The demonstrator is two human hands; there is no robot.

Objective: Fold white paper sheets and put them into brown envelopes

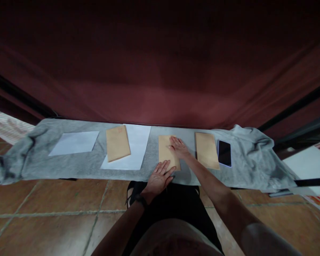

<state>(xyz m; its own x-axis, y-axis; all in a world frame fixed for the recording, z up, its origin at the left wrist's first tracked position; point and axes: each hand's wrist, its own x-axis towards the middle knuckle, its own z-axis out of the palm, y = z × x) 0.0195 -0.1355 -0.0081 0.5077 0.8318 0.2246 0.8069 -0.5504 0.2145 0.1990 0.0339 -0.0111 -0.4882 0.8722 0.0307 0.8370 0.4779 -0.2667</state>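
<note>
A tan paper envelope lies flat on the grey cloth in front of me. My left hand rests on its lower left edge, fingers stretched out. Across its upper right part lies my right hand, also with flat fingers. Neither hand grips anything. To the left, a stack of tan envelopes with a small reddish print at the top sits partly over white paper. On the right is another tan envelope or stack, close to my right forearm.
A grey cloth covers the long narrow surface. At the far left of it lies a white sheet; a dark-screened phone lies right of the envelopes. Dark red fabric rises behind. Brown floor tiles show below.
</note>
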